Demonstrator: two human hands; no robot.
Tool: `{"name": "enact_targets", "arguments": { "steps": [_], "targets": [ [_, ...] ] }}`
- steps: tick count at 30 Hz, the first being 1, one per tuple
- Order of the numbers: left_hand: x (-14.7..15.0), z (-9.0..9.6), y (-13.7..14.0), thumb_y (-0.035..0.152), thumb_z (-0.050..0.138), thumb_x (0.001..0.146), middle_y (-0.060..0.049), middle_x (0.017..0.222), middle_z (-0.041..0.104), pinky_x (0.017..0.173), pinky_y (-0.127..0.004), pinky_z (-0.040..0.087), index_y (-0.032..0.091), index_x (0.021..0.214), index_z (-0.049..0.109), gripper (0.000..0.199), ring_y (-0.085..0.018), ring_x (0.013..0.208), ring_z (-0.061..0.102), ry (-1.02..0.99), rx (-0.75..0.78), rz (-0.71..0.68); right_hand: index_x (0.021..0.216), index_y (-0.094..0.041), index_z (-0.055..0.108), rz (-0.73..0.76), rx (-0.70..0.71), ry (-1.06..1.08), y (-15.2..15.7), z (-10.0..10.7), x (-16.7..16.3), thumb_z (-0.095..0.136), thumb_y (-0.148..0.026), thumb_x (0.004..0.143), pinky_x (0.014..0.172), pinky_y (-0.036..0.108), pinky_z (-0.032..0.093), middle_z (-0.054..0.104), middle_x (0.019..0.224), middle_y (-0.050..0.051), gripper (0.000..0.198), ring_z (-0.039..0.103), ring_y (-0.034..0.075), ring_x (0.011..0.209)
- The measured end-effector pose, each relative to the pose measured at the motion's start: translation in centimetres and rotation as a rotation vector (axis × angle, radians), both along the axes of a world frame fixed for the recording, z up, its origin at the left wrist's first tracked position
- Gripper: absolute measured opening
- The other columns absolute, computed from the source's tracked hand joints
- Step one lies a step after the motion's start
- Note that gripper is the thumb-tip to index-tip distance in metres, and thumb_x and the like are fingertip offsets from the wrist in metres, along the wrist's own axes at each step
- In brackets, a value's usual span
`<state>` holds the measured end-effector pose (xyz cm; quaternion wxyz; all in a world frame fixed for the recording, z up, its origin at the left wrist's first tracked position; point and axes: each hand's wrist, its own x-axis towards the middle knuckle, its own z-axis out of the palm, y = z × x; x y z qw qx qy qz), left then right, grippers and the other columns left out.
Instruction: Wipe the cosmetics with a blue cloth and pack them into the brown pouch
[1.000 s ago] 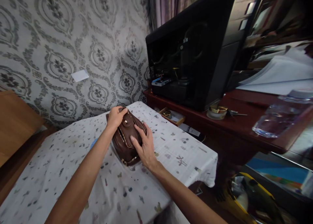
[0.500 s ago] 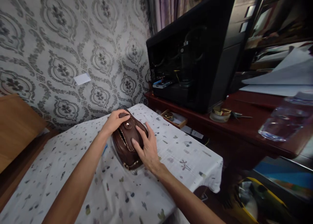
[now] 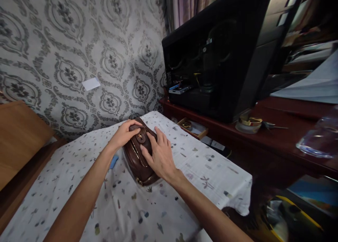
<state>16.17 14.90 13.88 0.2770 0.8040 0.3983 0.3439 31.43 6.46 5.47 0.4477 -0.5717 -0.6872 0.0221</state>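
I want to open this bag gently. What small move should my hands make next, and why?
Probably press the right hand thumb on the round snap and lift the flap, since it already touches there while the left hand holds the brown leather bag by its far end.

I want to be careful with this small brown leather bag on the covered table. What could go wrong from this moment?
1. Both hands, left and right, press on the brown leather bag; the loose patterned tablecloth might slide under it.
2. The bag's gold zipper may snag if pulled at an angle.
3. The blue object lies right beside the bag and could be knocked away.
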Motion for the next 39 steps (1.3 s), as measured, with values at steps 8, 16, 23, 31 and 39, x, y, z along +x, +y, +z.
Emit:
{"name": "enact_targets", "arguments": {
  "steps": [8,16,23,31,39],
  "targets": [
    [-0.5,-0.5,-0.9,0.033,0.060,0.085,-0.008,0.112,0.069,0.098,-0.035,0.048,0.019,0.101,0.073,0.025,-0.025,0.109,0.063,-0.069,-0.012,0.003,0.145,-0.021,0.055,0.095,-0.261,-0.036,1.0,3.4,1.6,0.064,-0.061,0.090,0.117,0.062,0.032,0.030,0.165,0.019,0.069,0.027,0.041,0.152],
    [-0.3,-1.0,-0.8,0.032,0.063,0.082,-0.006,0.105,0.072,0.096,-0.034,0.048,0.019,0.098,0.073,0.023,-0.024,0.105,0.064,-0.167,-0.016,-0.028,0.143,-0.032,0.057,0.390,-0.230,0.030,4.5,1.8,4.3,0.068,-0.068,0.083,0.116,0.056,0.039,0.052,0.152,0.011,0.071,0.039,0.037,0.148],
    [-0.5,-1.2,-0.8,0.032,0.063,0.082,-0.006,0.108,0.073,0.098,-0.034,0.047,0.018,0.101,0.073,0.025,-0.023,0.106,0.064,-0.220,-0.055,-0.016,0.125,-0.026,0.071,0.612,-0.193,0.227,6.3,1.3,4.6,0.074,-0.062,0.079,0.108,0.046,0.047,0.065,0.126,0.009,0.058,0.060,0.029,0.123],
    [-0.4,-1.3,-0.3,0.032,0.063,0.084,-0.008,0.107,0.074,0.101,-0.036,0.047,0.017,0.099,0.074,0.024,-0.024,0.106,0.065,-0.131,0.053,-0.013,0.105,-0.024,0.078,0.592,-0.147,0.408,6.4,0.9,3.9,0.082,-0.049,0.075,0.103,0.042,0.048,0.069,0.116,0.006,0.039,0.063,0.026,0.113],
    [-0.4,-0.8,-0.8,0.032,0.065,0.081,-0.007,0.105,0.074,0.099,-0.036,0.048,0.018,0.098,0.073,0.024,-0.024,0.104,0.066,-0.086,0.068,0.022,0.115,-0.022,0.072,0.338,0.078,0.451,4.0,0.1,2.6,0.082,-0.039,0.076,0.103,0.046,0.051,0.069,0.118,0.010,0.044,0.065,0.028,0.113]
  ]
}}
